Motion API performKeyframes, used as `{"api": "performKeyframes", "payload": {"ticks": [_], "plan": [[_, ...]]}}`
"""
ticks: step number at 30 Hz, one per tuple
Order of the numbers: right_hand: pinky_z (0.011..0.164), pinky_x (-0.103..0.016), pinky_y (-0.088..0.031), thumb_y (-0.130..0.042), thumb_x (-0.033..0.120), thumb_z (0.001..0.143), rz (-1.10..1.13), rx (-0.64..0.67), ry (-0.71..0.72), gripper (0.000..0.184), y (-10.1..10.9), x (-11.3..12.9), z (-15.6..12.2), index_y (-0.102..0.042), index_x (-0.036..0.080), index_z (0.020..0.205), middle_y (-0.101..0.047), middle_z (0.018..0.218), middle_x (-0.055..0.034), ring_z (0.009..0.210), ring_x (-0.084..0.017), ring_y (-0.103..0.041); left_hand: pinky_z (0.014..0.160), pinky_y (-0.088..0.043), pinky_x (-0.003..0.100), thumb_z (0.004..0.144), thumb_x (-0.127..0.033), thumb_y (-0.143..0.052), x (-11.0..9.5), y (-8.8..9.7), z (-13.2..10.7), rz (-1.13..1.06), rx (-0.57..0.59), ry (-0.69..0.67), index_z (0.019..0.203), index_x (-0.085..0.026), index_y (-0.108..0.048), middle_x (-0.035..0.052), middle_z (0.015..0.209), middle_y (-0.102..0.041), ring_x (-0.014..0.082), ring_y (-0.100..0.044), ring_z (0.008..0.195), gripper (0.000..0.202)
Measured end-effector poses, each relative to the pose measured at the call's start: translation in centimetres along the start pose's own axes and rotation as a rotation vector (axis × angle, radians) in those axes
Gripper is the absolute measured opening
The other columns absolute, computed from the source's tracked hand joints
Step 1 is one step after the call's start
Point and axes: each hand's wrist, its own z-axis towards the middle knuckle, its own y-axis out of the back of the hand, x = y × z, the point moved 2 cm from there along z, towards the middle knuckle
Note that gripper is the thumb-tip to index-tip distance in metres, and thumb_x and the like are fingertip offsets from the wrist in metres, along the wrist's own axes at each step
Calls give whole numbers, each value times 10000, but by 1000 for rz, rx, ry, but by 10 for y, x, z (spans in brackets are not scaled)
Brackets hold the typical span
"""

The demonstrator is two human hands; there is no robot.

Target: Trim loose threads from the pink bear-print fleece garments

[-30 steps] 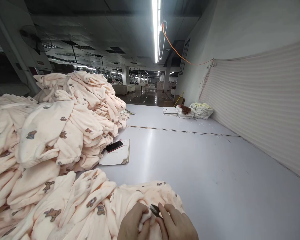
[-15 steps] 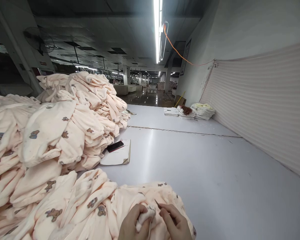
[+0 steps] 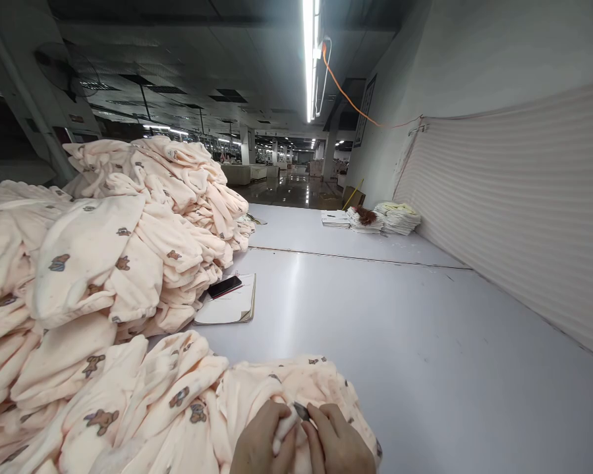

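Observation:
At the bottom of the view, my left hand (image 3: 264,438) pinches a bunched fold of a peach fleece garment (image 3: 247,382) printed with small brown bears. Close on its right, my right hand (image 3: 338,438) is closed on what look like small thread snips (image 3: 301,411). Only their dark metal blade shows, right at the bunched fold; the fingers cover the rest. Whether the blade touches the cloth I cannot tell. The garment lies on the near edge of the table, against other pieces of the same cloth.
A tall heap of matching garments (image 3: 143,230) fills the left side. Beside it, a black phone (image 3: 225,287) rests on a paper pad (image 3: 242,306). Folded white cloth stacks (image 3: 398,218) stand at the far end of the pale table (image 3: 400,329). A striped cloth (image 3: 514,197) hangs along the right.
My right hand has moved slightly left, bringing the blade against or very near the fold in my left hand. The blade now shows broader. The view has shifted a little.

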Motion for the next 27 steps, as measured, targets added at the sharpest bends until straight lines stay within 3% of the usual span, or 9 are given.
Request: {"api": "performKeyframes", "payload": {"ticks": [3,6,9,12,17,20,22,24,27], "plan": [[507,-224,-438,-546,579,822,575,28,-511,421,-16,-11,-4,-736,204,807,-684,701,-44,572,-160,-608,659,-469,269,809,-368,-477,3,-1,2,-180,64,180,848,-233,-517,7,759,-625,177,-602,705,146],[334,-201,-304,-592,623,768,786,89,-804,490,-24,-17,-6,-746,159,801,-649,621,-13,336,-70,-392,690,-477,281,787,-410,-487,5,-1,2,-242,70,237,866,-228,-506,19,805,-638,185,-608,740,200],[393,-206,-377,-607,624,753,739,86,-700,473,-17,-17,-4,-748,174,791,-663,662,-24,410,-100,-486,644,-469,279,806,-379,-449,8,-3,-2,-168,45,234,859,-241,-497,6,791,-646,174,-609,676,155],[562,-214,-462,-515,578,843,463,86,-365,411,-1,-12,0,-726,228,880,-689,777,-38,643,-166,-633,601,-462,265,823,-325,-430,10,-6,-5,-68,7,138,856,-256,-478,-25,715,-609,163,-605,631,90],[459,-254,-354,-283,387,983,-169,34,170,420,14,1,8,-675,239,948,-681,713,-13,446,-130,-570,549,-453,244,836,-251,-429,10,-7,-6,98,-42,-95,802,-262,-434,-40,635,-563,153,-579,559,36],[473,-274,-318,-257,305,990,-305,16,312,437,13,5,12,-669,218,876,-649,626,-9,422,-133,-544,529,-442,245,870,-316,-436,8,-6,-6,127,-60,-157,794,-258,-455,-29,597,-564,160,-574,535,98],[471,-277,-308,-245,316,992,-305,37,282,466,9,4,10,-673,224,832,-637,610,-10,414,-133,-531,523,-435,248,879,-358,-435,7,-6,-7,127,-62,-159,799,-254,-481,-16,600,-576,163,-576,534,140],[461,-269,-317,-246,393,985,-187,44,128,493,3,-1,4,-689,242,829,-646,641,-18,429,-134,-541,524,-434,250,874,-345,-443,7,-7,-8,132,-64,-154,806,-253,-494,-14,604,-582,165,-579,536,125],[529,-236,-418,-488,586,853,367,49,-366,426,-12,-15,-9,-737,242,824,-699,727,-42,595,-169,-630,554,-453,258,844,-302,-458,9,-10,-8,95,-43,-62,834,-251,-498,-15,661,-612,163,-597,564,65]]}}
